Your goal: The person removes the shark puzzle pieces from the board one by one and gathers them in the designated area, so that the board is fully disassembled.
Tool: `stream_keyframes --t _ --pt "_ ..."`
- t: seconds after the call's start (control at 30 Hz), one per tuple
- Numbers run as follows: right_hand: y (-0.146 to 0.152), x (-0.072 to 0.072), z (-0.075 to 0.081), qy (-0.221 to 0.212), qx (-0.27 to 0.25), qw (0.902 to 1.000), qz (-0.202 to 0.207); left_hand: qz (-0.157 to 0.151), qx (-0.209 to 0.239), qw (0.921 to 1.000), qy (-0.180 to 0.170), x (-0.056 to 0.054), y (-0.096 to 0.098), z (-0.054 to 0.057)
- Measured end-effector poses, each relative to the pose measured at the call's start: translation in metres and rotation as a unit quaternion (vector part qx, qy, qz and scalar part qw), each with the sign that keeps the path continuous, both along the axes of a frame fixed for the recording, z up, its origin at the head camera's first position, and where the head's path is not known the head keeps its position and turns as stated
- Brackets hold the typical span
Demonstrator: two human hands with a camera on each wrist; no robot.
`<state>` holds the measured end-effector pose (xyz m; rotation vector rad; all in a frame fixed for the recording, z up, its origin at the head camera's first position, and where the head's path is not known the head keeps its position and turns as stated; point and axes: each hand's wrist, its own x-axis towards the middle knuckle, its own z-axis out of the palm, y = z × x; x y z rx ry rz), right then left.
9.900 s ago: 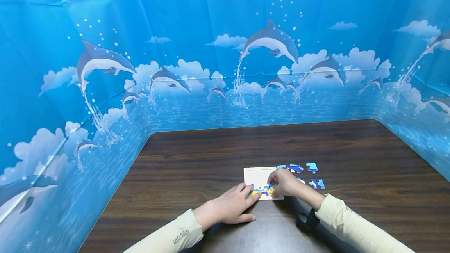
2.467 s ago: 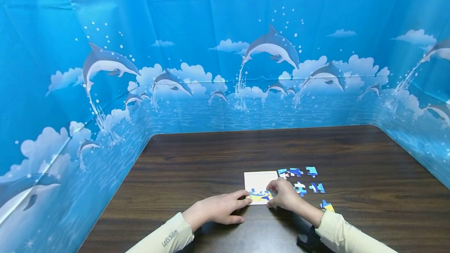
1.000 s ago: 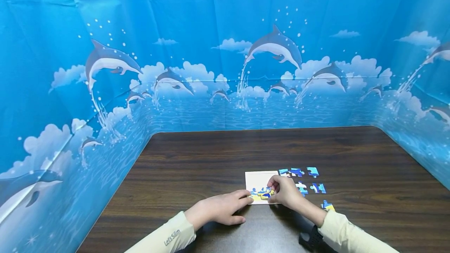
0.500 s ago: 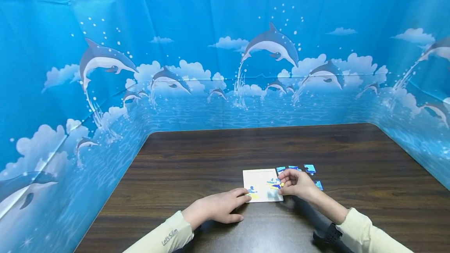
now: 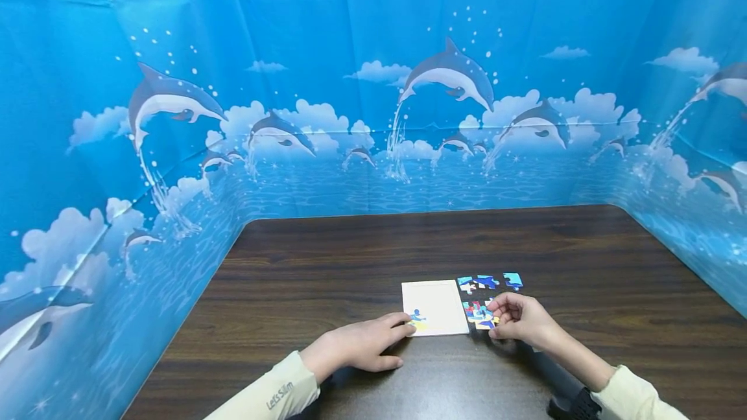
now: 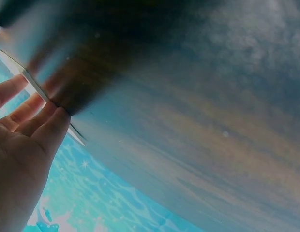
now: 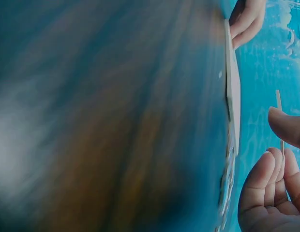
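My left hand (image 5: 370, 344) lies with extended fingers on the front left corner of a white puzzle board (image 5: 436, 303). By its fingertips, a yellow and blue puzzle piece (image 5: 417, 317) sits on the board. To the right of the board, my right hand (image 5: 528, 324) pinches a puzzle piece (image 5: 485, 325) in blue, white and yellow between thumb and fingers. In the right wrist view the held piece (image 7: 279, 99) shows edge-on, raised above the table. In the left wrist view the fingers (image 6: 55, 123) touch the board's edge.
Several loose puzzle pieces (image 5: 485, 282) lie on the dark wooden table (image 5: 327, 264), just right of the board, some hidden by my right hand. A light blue piece (image 5: 513, 280) is farthest right. A dolphin-print curtain (image 5: 362, 83) surrounds the table's back and sides.
My right hand has lifted the puzzle piece off the board's front part and carried it right, over the loose pieces. The left hand stays at the board's corner.
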<state>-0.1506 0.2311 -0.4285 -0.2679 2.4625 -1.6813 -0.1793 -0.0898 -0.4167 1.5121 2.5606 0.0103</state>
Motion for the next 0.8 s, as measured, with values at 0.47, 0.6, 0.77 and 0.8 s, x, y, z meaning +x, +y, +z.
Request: stream_keyframes --t 0.47,0.6,0.77,0.8 --pt "0.021 0.012 -0.002 0.086 0.133 0.9872 -0.015 0.015 -0.013 0.9995 -0.026 -0.002 0.001 0.0" --pt "0.023 0.013 -0.001 0.069 0.151 0.9858 -0.022 0.015 -0.011 0.9994 -0.03 -0.003 0.001 0.0" --pt "0.026 0.015 -0.002 0.058 0.153 0.9864 -0.018 0.014 -0.01 0.9993 -0.032 -0.003 0.001 0.001" --pt "0.026 0.016 -0.002 0.058 0.153 0.9864 -0.016 0.015 -0.011 0.9992 -0.034 -0.003 0.002 0.001"
